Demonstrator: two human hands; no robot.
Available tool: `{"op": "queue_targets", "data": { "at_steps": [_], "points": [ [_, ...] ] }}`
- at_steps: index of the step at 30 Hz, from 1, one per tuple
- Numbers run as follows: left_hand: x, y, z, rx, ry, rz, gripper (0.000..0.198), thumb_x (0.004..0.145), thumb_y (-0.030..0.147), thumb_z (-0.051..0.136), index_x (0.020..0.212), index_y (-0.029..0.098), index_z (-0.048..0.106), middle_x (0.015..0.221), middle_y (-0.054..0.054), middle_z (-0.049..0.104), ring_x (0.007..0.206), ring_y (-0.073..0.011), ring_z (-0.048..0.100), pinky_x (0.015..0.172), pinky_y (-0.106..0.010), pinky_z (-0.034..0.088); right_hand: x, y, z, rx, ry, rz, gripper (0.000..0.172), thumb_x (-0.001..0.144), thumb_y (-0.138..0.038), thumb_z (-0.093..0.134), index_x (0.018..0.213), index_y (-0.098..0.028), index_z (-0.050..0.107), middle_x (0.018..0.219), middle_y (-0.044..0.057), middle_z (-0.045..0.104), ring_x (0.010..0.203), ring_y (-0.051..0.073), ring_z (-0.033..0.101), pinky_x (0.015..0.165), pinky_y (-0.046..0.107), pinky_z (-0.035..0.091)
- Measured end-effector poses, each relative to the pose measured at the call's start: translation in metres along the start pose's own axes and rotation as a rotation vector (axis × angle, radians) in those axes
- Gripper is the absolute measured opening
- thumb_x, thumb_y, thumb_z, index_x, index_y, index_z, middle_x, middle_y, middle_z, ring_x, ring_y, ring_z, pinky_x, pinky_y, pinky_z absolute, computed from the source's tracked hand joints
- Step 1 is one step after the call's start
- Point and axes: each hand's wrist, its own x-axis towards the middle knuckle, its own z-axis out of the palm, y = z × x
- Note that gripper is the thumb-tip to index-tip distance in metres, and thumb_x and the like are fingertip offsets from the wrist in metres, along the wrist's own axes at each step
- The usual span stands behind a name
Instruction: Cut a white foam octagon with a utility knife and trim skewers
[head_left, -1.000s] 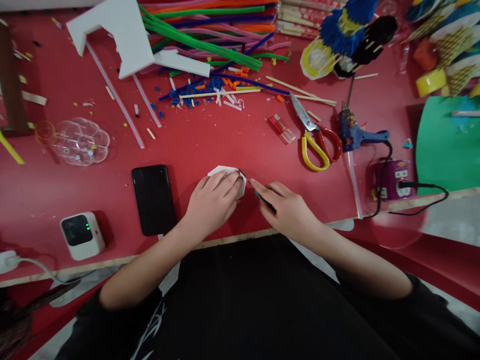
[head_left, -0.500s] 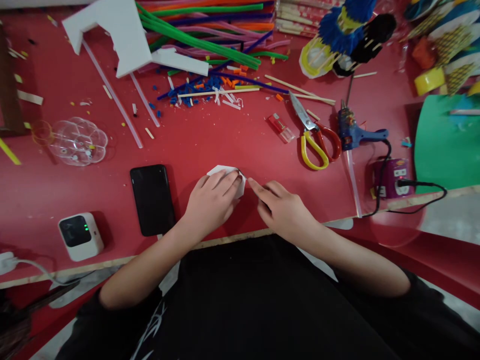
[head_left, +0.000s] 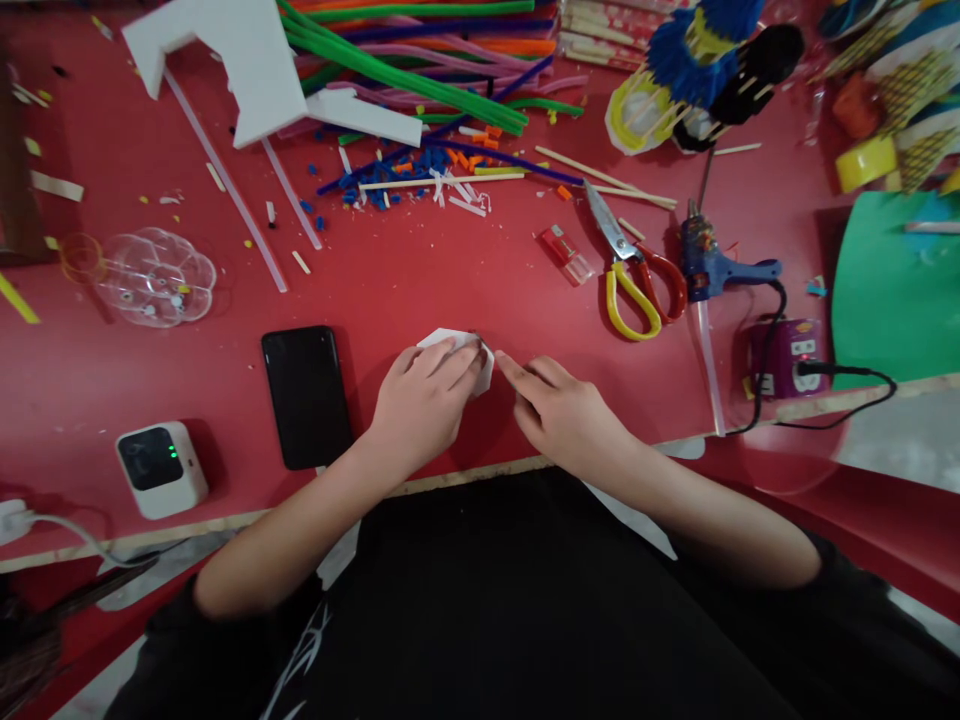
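Observation:
My left hand [head_left: 424, 400] lies over a small white piece with angled corners [head_left: 444, 335], its fingers bent across the top and holding it against the red table. Much of that piece is hidden under the hand, and I cannot tell whether it is paper or foam board. A small dark spot shows by the fingertips. To the right, my right hand [head_left: 559, 400] has its index finger stretched towards the piece's right edge; whether it touches is unclear. The other fingers are partly curled, with a gap above the thumb, and no held thing shows.
A black phone [head_left: 306, 397] and a white device [head_left: 161, 470] lie left. Scissors [head_left: 622, 260], a glue gun [head_left: 705, 265] and a purple power socket [head_left: 791, 355] are right. Behind lie pipe cleaners [head_left: 420, 75], scraps [head_left: 420, 180] and a white cut-out board [head_left: 262, 75].
Both hands keep nearly the same pose around the white piece. The view has shifted very slightly.

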Motion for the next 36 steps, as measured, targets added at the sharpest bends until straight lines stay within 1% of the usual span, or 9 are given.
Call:
{"op": "queue_targets", "data": {
  "at_steps": [3, 10, 14, 17, 22, 26, 32, 34, 36],
  "points": [
    [-0.001, 0.0, 0.002, -0.015, 0.005, -0.008, 0.051, 0.09, 0.01, 0.047, 0.139, 0.02, 0.056, 0.139, -0.008, 0.063, 0.127, -0.0285, 0.056, 0.099, -0.046, 0.05, 0.0, 0.001, -0.001, 0.027, -0.007, 0.0, 0.055, 0.091, -0.016, 0.038, 0.144, -0.014, 0.053, 0.101, 0.013, 0.064, 0.068, 0.016, 0.057, 0.056, 0.028, 0.046],
    [-0.001, 0.001, 0.002, 0.023, 0.014, -0.008, 0.047, 0.093, 0.013, 0.043, 0.138, 0.016, 0.057, 0.141, -0.006, 0.063, 0.124, -0.0284, 0.057, 0.094, -0.045, 0.05, 0.001, 0.0, 0.0, 0.022, -0.025, -0.008, 0.056, 0.091, -0.014, 0.036, 0.146, -0.009, 0.05, 0.103, 0.014, 0.064, 0.071, 0.019, 0.06, 0.06, 0.031, 0.049],
    [-0.002, 0.003, 0.0, 0.0, 0.007, -0.042, 0.05, 0.093, 0.014, 0.047, 0.142, 0.02, 0.054, 0.141, -0.007, 0.063, 0.126, -0.0294, 0.056, 0.095, -0.047, 0.05, -0.003, 0.001, 0.002, 0.037, -0.019, -0.003, 0.056, 0.091, -0.014, 0.037, 0.146, -0.011, 0.05, 0.103, 0.014, 0.064, 0.07, 0.018, 0.059, 0.058, 0.03, 0.049],
    [-0.002, 0.004, 0.0, 0.003, 0.006, -0.049, 0.049, 0.093, 0.016, 0.049, 0.142, 0.021, 0.054, 0.141, -0.007, 0.063, 0.125, -0.0296, 0.056, 0.096, -0.048, 0.049, -0.008, 0.002, 0.004, 0.053, -0.005, -0.004, 0.054, 0.092, -0.015, 0.037, 0.144, -0.011, 0.051, 0.101, 0.013, 0.064, 0.071, 0.019, 0.059, 0.058, 0.03, 0.049],
    [-0.003, 0.003, 0.001, 0.028, 0.013, -0.042, 0.045, 0.095, 0.018, 0.048, 0.14, 0.018, 0.056, 0.143, -0.004, 0.061, 0.126, -0.0287, 0.057, 0.095, -0.046, 0.049, -0.019, 0.005, 0.007, 0.075, 0.024, 0.0, 0.054, 0.091, -0.014, 0.037, 0.143, -0.011, 0.051, 0.096, 0.011, 0.064, 0.07, 0.019, 0.06, 0.058, 0.03, 0.051],
    [-0.002, 0.003, 0.001, 0.009, 0.021, -0.048, 0.046, 0.096, 0.022, 0.049, 0.141, 0.016, 0.054, 0.143, -0.004, 0.062, 0.125, -0.0293, 0.057, 0.095, -0.047, 0.049, -0.029, 0.005, 0.01, 0.092, 0.043, 0.005, 0.054, 0.092, -0.014, 0.038, 0.144, -0.011, 0.051, 0.095, 0.011, 0.064, 0.07, 0.019, 0.061, 0.059, 0.031, 0.052],
    [-0.002, 0.004, 0.0, -0.024, 0.007, -0.066, 0.045, 0.097, 0.021, 0.049, 0.141, 0.019, 0.055, 0.143, -0.005, 0.062, 0.127, -0.0293, 0.056, 0.098, -0.048, 0.047, -0.044, 0.007, 0.016, 0.158, 0.083, 0.033, 0.054, 0.092, -0.015, 0.04, 0.144, -0.015, 0.051, 0.095, 0.009, 0.064, 0.068, 0.018, 0.06, 0.06, 0.032, 0.054],
    [-0.002, 0.003, 0.0, -0.025, 0.012, -0.054, 0.044, 0.097, 0.021, 0.049, 0.14, 0.019, 0.056, 0.143, -0.005, 0.061, 0.129, -0.0295, 0.055, 0.099, -0.048, 0.047, -0.049, 0.009, 0.018, 0.194, 0.094, 0.044, 0.053, 0.092, -0.016, 0.041, 0.144, -0.017, 0.052, 0.094, 0.008, 0.063, 0.069, 0.018, 0.061, 0.062, 0.032, 0.054],
    [-0.003, 0.001, 0.0, -0.038, 0.016, -0.024, 0.044, 0.097, 0.02, 0.048, 0.14, 0.017, 0.056, 0.144, -0.006, 0.061, 0.132, -0.0296, 0.053, 0.104, -0.048, 0.045, -0.052, 0.011, 0.018, 0.228, 0.115, 0.064, 0.052, 0.092, -0.016, 0.044, 0.142, -0.019, 0.053, 0.092, 0.007, 0.062, 0.07, 0.018, 0.061, 0.063, 0.031, 0.054]
  ]
}}
